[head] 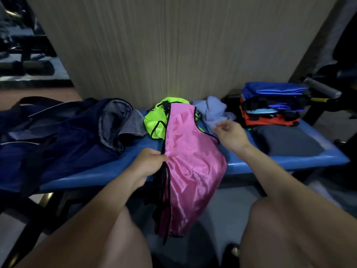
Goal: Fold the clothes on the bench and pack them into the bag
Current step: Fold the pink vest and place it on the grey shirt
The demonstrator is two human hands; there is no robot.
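Note:
A shiny pink vest (188,151) with black trim lies across the blue bench (289,161) and hangs over its front edge. My left hand (148,164) grips the vest's left edge near the bench front. My right hand (229,135) hovers with relaxed fingers just right of the vest's upper part, holding nothing. A neon yellow-green vest (154,120) lies crumpled behind the pink one, and a light blue garment (214,111) sits to its right. The dark navy bag (63,132) lies open on the bench's left end, grey lining showing.
A stack of folded clothes (270,105), blue on top and orange at the bottom, sits on the bench's right end, with a dark grey folded item (287,142) in front of it. A beige wall panel stands behind. My bare knees are below the bench.

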